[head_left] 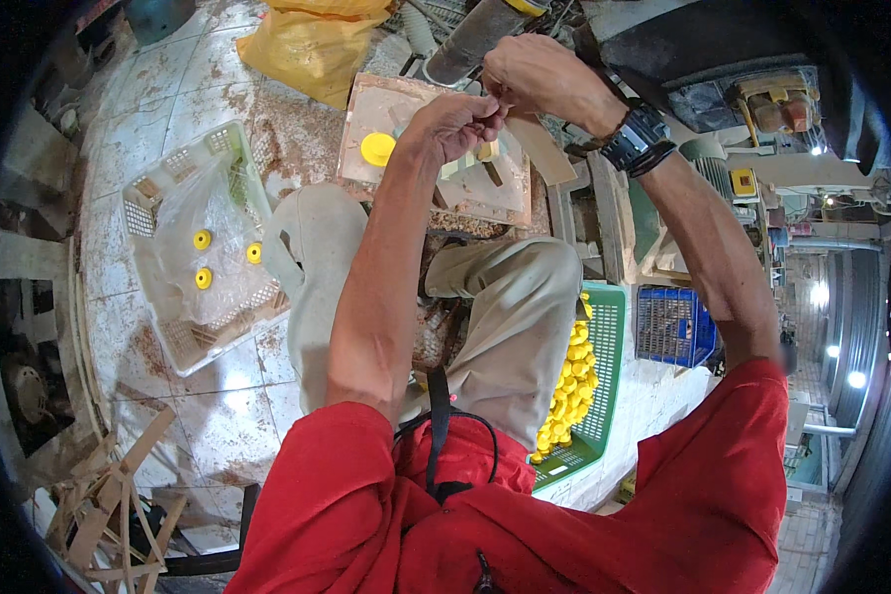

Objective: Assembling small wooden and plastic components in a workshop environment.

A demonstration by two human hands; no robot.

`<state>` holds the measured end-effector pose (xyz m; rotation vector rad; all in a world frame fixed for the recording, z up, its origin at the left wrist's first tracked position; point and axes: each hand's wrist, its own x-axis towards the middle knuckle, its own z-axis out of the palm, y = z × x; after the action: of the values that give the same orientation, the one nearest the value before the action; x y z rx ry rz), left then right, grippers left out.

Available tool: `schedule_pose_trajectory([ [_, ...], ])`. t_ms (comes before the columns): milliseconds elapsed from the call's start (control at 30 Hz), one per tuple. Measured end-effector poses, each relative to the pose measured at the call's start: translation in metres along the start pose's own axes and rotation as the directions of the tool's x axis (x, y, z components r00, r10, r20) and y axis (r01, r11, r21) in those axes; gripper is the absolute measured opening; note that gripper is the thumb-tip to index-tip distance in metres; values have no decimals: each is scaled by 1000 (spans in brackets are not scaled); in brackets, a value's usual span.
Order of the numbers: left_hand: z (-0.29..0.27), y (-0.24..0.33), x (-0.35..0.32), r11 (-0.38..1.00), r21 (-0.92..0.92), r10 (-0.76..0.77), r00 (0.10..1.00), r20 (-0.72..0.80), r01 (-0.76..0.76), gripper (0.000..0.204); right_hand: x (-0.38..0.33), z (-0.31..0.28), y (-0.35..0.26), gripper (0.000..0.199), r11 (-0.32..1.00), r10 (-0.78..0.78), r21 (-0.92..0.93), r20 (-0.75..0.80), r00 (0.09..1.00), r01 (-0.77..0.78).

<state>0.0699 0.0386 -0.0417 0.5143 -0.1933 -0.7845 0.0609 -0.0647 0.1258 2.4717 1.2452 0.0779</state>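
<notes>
Pinching small piece (hidden by fingers) between both hands: left hand (pixel 455 124), right hand (pixel 535 74), above wooden board (pixel 386 109).

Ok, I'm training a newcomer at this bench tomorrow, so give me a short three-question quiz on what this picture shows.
1. True or false: the left hand and the right hand are brought together over the work board.
2. Which container holds far more yellow caps? A) the white crate B) the green basket C) the blue crate
3. Fill in: a single yellow cap lies on the board, to the ____ of the left hand.

Key: 1 true; 2 B; 3 left
</notes>
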Motion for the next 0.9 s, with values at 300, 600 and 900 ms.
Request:
schedule_pose_trajectory([
  [300, 22, -9, -12, 950, 221, 266, 942, -207, -219, 17, 2, 6, -2, 9, 987, 95, -128, -40, 995, -99],
  [600, 58, -40, -21, 258, 966, 752, 626, -204, 5, 10, 30, 39, 21, 14, 938, 95, -299, -264, 960, -175],
  [900, 50, -51, -21, -67, 996, 802, 592, 86, -54, 15, 34, 44, 20, 16, 932, 120, -291, -314, 942, -216],
])
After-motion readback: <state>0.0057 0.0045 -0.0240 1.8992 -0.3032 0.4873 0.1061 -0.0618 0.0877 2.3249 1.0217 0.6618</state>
